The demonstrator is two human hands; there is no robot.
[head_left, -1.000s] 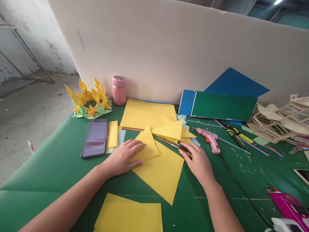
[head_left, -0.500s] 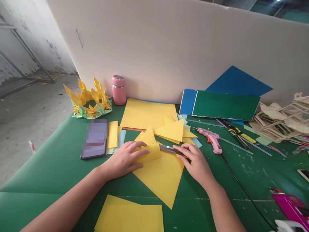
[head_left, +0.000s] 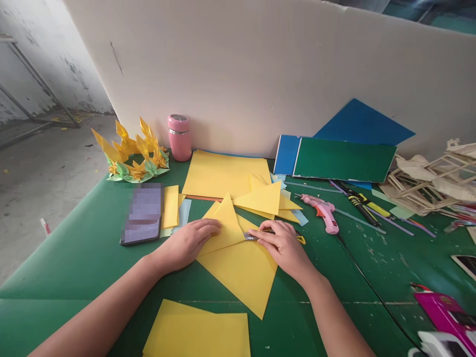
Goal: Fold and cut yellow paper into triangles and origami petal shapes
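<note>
A folded sheet of yellow paper (head_left: pixel 243 267) lies on the green table, its upper flap turned over into a point. My left hand (head_left: pixel 191 243) rests on the left side of that flap, fingers stretched out and pressing it down. In my right hand (head_left: pixel 280 243) is a utility knife (head_left: pixel 250 236) with a metal front end and a yellow loop at the back. Its tip touches the right edge of the flap, at the fold. My fingers cover most of the knife's body.
More yellow sheets (head_left: pixel 201 327) lie near the front edge, with yellow scraps (head_left: pixel 262 199) behind my hands. On the left are a phone (head_left: pixel 143 213), a paper crown (head_left: pixel 137 153) and a pink flask (head_left: pixel 179 139). A pink glue gun (head_left: pixel 322 213) trails its cord on the right.
The raised flap now lies flat, and my left fingers have drawn back to its left side. My right hand has moved left with the knife, bringing its tip to the paper's fold.
</note>
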